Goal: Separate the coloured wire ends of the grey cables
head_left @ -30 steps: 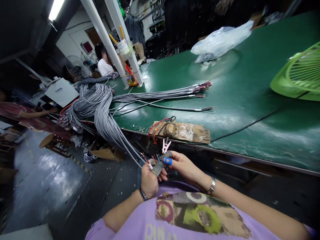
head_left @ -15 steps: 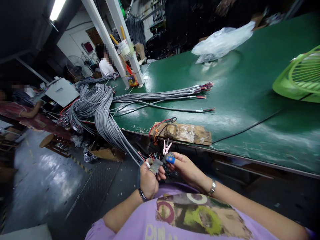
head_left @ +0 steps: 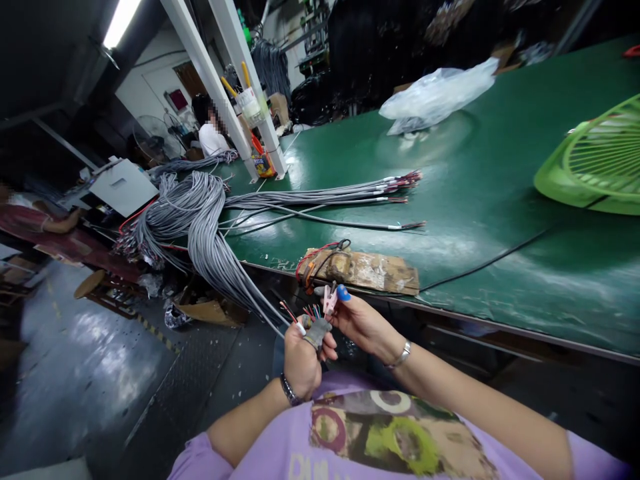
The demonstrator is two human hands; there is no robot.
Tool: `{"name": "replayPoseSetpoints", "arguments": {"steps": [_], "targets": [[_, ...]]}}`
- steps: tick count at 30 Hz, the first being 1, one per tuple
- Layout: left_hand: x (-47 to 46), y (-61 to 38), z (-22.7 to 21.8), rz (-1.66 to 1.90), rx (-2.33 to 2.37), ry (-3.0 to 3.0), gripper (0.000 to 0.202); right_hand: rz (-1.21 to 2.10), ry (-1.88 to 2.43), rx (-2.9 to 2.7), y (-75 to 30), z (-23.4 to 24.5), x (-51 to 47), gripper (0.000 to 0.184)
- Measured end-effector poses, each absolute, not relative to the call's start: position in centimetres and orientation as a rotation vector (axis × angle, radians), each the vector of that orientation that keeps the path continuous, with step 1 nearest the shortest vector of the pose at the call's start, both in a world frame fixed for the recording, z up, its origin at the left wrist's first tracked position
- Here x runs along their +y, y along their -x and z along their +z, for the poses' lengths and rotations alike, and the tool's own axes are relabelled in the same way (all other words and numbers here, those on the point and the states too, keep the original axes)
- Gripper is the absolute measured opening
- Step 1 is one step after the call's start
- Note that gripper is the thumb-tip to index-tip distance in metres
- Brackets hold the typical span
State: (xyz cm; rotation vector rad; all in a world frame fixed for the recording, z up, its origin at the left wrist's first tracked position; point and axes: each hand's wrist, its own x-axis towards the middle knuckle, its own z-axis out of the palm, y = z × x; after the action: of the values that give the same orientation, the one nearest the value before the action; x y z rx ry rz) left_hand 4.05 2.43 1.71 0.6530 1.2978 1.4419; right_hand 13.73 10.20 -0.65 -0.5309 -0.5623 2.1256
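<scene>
My left hand is closed around the end of a grey cable. Its white-marked end and thin coloured wires stick up past the fingers. Worn grey wrapping covers the fingertip area there. My right hand, a blue band on its thumb, is closed at a pink clip like a clothespin, just right of the wire ends and in front of the bench edge. The fingers behind the clip are partly hidden.
Grey cables lie bundled on the green bench and hang over its edge. A wooden block with wires sits at the edge. Farther off are a plastic bag, a green fan, posts and co-workers.
My right hand has moved up to the pink clip and closed on it, its blue-banded thumb now higher. My left hand still holds the cable in about the same place.
</scene>
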Motion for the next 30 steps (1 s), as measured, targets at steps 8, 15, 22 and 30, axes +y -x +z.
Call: {"name": "replayPoseSetpoints", "arguments": {"steps": [8,15,22,30], "targets": [[2.1,-3.7,1.3,1.441,1.335,-0.713,0.017,2.169,0.541,-0.477,-13.8,-1.2,10.1,0.037],[1.4,-2.8,0.5,1.472,1.372,-0.772,0.027,2.219,0.588,-0.497,-14.4,-1.1,10.1,0.037],[2.2,-1.4,0.6,1.572,1.604,-1.229,0.023,2.11,0.586,-0.747,-14.2,-0.4,9.7,0.029],[3.2,-1.1,1.1,1.591,1.786,-1.829,0.01,2.097,0.673,-0.597,-14.2,-0.2,9.9,0.031]]}}
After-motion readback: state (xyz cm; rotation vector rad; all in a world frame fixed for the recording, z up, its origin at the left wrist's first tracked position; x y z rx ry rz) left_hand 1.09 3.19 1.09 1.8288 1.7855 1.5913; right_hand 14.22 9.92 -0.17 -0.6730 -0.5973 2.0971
